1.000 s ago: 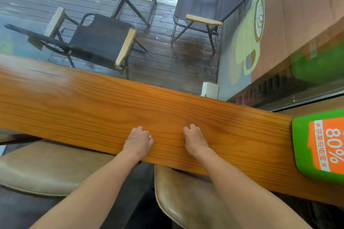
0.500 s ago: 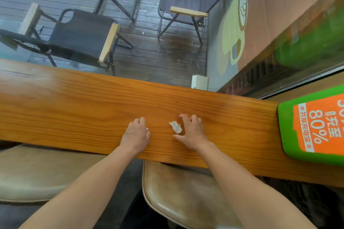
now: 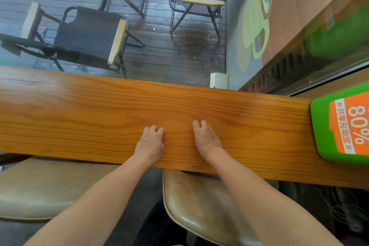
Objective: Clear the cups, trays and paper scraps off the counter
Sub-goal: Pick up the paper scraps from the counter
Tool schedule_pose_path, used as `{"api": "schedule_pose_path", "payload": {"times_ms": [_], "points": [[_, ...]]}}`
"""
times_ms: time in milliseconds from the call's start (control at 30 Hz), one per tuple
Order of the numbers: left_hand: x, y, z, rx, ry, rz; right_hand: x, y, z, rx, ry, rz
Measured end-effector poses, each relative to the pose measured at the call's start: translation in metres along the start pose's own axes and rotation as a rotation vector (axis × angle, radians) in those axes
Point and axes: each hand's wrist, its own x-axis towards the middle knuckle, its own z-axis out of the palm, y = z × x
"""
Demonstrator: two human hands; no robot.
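Note:
Both of my hands lie knuckles-up on the long wooden counter (image 3: 79, 110), close to its near edge. My left hand (image 3: 150, 142) has its fingers curled under into a loose fist. A hand's width to the right, my right hand (image 3: 205, 138) also has its fingers tucked under, over the spot where a small white paper scrap lay a moment ago. No scrap shows now; whatever the hands hold is hidden under the fingers. No cups or trays are in sight.
A green and orange sign (image 3: 343, 126) stands on the counter's right end. A small white box (image 3: 219, 80) sits at the far edge by the window. Two tan stools (image 3: 40, 189) (image 3: 199, 201) stand below the counter. Outside are folding chairs.
Half a second ago a white paper scrap lay by my right thumb; my right hand has closed over it and it is out of sight. The white bit at my left fingers is hidden too.

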Motion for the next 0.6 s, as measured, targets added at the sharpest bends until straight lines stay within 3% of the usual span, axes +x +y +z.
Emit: {"api": "schedule_pose_path", "payload": {"times_ms": [200,600], "points": [[-0.002,-0.009,-0.015,0.028,-0.002,0.015,0.008,0.001,-0.016,0.015,-0.112,0.106],[-0.011,0.02,-0.061,0.19,-0.05,0.119,-0.025,0.0,-0.069,-0.019,-0.329,0.043]]}}
